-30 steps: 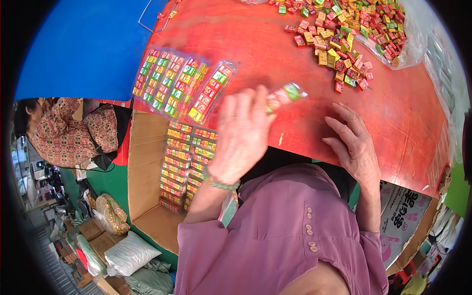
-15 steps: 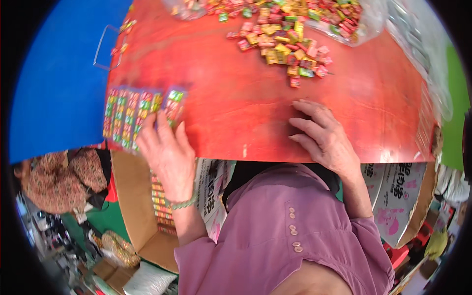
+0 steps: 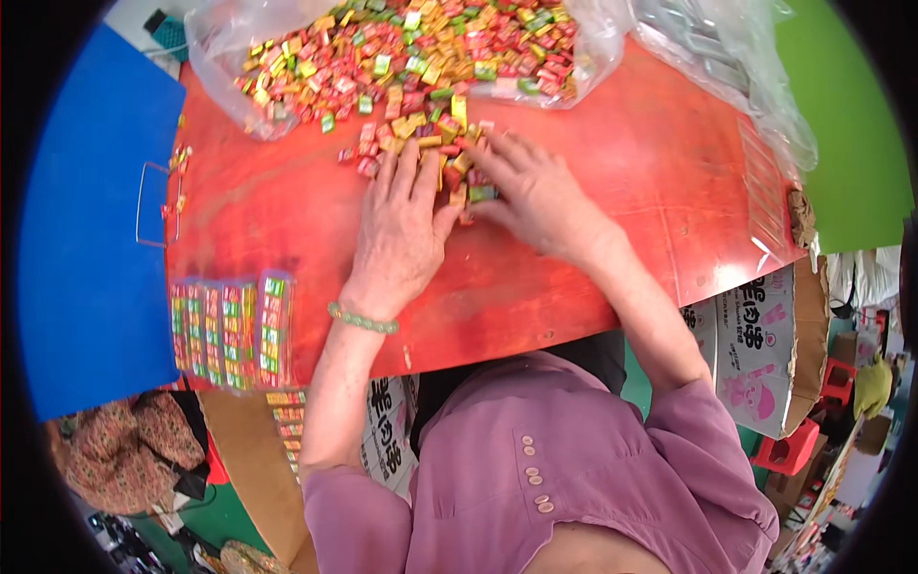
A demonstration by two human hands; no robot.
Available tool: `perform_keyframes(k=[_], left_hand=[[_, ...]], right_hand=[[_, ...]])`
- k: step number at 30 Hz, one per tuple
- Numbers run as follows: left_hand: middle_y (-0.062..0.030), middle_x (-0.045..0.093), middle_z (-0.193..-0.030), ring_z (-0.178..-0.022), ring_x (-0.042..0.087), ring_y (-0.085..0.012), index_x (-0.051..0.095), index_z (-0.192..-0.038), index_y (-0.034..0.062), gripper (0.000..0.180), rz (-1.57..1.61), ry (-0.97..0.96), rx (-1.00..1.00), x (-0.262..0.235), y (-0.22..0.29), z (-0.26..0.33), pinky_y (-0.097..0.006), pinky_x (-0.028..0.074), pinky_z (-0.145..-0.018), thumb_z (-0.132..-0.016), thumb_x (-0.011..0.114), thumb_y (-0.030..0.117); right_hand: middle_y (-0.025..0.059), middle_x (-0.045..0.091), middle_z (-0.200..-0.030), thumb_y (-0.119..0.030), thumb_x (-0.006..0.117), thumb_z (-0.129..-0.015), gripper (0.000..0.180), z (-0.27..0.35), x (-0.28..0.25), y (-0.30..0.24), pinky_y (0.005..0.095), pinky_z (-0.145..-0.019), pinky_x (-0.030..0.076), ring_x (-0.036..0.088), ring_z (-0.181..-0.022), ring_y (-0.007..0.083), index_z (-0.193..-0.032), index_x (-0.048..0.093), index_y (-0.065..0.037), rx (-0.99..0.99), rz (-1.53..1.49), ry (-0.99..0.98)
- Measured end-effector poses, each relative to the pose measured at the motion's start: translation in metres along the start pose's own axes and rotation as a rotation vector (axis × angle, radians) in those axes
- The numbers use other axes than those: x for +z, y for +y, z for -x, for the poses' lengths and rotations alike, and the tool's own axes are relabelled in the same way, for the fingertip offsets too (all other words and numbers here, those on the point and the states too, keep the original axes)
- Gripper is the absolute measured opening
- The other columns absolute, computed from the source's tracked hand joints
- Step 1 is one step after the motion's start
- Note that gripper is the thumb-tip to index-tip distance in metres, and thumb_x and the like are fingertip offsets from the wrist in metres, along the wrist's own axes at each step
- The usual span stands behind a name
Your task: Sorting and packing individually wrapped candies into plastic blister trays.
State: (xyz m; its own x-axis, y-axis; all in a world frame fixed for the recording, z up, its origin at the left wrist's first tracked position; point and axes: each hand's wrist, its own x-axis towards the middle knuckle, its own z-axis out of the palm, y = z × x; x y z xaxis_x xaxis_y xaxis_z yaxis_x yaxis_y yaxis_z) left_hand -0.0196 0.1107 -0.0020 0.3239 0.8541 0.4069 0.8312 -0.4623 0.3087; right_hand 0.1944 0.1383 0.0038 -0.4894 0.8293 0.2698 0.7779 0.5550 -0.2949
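Observation:
Small wrapped candies [image 3: 411,120] in red, yellow, orange and green lie loose on the red tabletop [image 3: 583,277], spilling from a big heap in a clear plastic bag [image 3: 220,67]. My left hand [image 3: 400,225], a green bead bracelet on its wrist, rests flat-fingered at the left side of the loose candies. From the right, my right hand [image 3: 540,196] reaches into them with fingers spread. Some candies between the hands are partly covered by the fingers. At the table's left, several clear strips [image 3: 212,330] packed with candies lie side by side, one more strip [image 3: 274,330] slightly apart.
A cardboard box [image 3: 239,450] holding filled strips stands below the table's near left edge. Another carton [image 3: 765,354] is at the near right. Clear plastic trays [image 3: 712,48] in a bag lie at far right. A wire handle [image 3: 143,206] juts out at left.
My left hand has left the filled strips and moved right and away from me to the loose candies. My right hand has also reached forward to them. The view has shifted.

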Motion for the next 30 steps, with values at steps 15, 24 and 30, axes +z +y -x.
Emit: perform_keyframes(k=[15, 24, 30], left_hand=[[-0.0228, 0.053, -0.137, -0.125, 0.053, -0.0444, 0.058, -0.133, -0.0034, 0.056, 0.075, 0.050, 0.031, -0.009, 0.010, 0.008, -0.053, 0.045, -0.106, -0.084, 0.081, 0.012], [-0.0227, 0.054, -0.142, -0.130, 0.052, -0.0434, 0.059, -0.137, -0.0032, 0.046, 0.069, -0.018, -0.045, -0.005, -0.002, 0.017, -0.051, 0.045, -0.109, -0.093, 0.069, 0.003], [-0.0221, 0.055, -0.143, -0.130, 0.053, -0.0415, 0.061, -0.135, -0.0050, 0.040, 0.066, -0.029, -0.069, -0.004, -0.005, 0.016, -0.049, 0.046, -0.108, -0.096, 0.067, 0.004]], right_hand=[[0.0198, 0.070, -0.107, -0.018, 0.069, -0.099, 0.023, -0.039, -0.061, 0.069, 0.0475, -0.091, 0.055, 0.067, -0.107, 0.0402, -0.112, 0.070, 0.001, -0.011, -0.347, 0.215], [0.0174, 0.071, -0.109, -0.022, 0.067, -0.100, 0.024, 0.031, -0.100, 0.143, 0.0461, -0.094, 0.054, 0.067, -0.107, 0.0364, -0.108, 0.072, 0.000, 0.259, -0.085, 0.288], [0.0146, 0.068, -0.129, -0.031, 0.059, -0.104, 0.032, 0.136, -0.152, 0.248, 0.0493, -0.105, 0.050, 0.062, -0.125, 0.0352, -0.120, 0.071, -0.007, 0.535, 0.334, 0.377]])
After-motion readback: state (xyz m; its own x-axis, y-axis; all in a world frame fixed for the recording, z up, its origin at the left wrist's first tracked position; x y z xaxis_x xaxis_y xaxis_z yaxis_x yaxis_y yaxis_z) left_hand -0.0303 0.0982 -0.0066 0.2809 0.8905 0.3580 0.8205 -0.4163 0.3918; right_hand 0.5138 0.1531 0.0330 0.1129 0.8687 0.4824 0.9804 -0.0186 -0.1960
